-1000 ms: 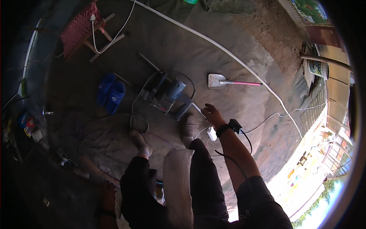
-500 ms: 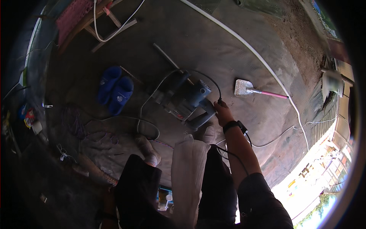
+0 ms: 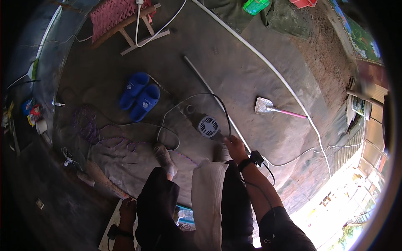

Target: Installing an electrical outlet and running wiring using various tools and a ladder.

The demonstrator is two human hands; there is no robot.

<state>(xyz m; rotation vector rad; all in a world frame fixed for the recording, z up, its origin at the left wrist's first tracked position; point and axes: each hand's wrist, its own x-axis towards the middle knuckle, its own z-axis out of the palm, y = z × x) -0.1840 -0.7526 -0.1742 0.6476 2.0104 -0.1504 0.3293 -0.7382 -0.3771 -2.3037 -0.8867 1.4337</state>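
My right hand [image 3: 235,146] grips a grey power tool [image 3: 208,127] by its handle, in front of my feet; its round vented end faces up and a black cord loops round it. A long metal bar [image 3: 200,76] lies on the floor beside the tool. My left hand [image 3: 127,211] is at the lower left, by a pale board [image 3: 106,230] next to my left leg; I cannot make out its grip. A white cloth [image 3: 207,196] hangs between my legs.
Blue slippers [image 3: 144,104], tangled purple cord [image 3: 90,127] and a pink-handled shovel [image 3: 264,106] lie on the dark sheeting. A white cable [image 3: 255,52] crosses the right side. A red woven stool [image 3: 113,23] stands upper left; a green container [image 3: 254,6] sits at the top.
My right hand has closed on the tool's handle, and the tool has tipped so its vented end faces up, uncovering the bar. My left hand has come into clearer view at lower left.
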